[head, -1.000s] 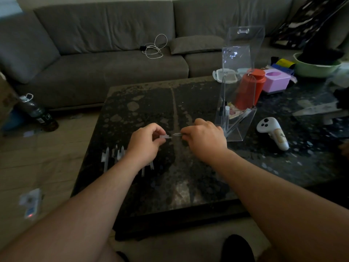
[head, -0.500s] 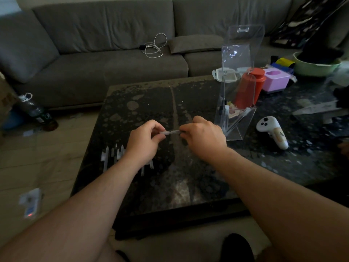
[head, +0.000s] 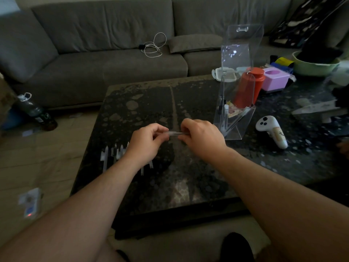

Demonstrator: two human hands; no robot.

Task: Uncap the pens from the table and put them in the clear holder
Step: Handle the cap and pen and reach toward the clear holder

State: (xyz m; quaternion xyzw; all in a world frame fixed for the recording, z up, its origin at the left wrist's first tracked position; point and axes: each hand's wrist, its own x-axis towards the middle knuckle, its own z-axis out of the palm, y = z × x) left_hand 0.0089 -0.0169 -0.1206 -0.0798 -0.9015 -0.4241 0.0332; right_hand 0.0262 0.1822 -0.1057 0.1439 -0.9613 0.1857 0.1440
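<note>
A grey sofa fills the back of your view, with a coil of white cable lying on its seat cushion. In front of it stands the dark speckled table you are working over. On the floor to the left a dark bottle leans near the sofa's base.

On the table's right half stands the clear holder, tall-backed with a slanted front pocket; a few thin pens lean inside its lower left part. Behind it, seen through the plastic, is a red bottle, then a pink box and a green bowl farther right. A white game controller lies just right of the holder.

Your left hand and right hand meet above the table's middle, left of the holder. Each has its fingers curled and pinches one end of a single pale pen, held level between them — whether the cap has parted from the barrel is hard to tell, as the fingers hide both ends.

Beneath your left wrist a row of pens lies side by side on the table near its left edge, tips pointing away from you, partly hidden by the forearm.
</note>
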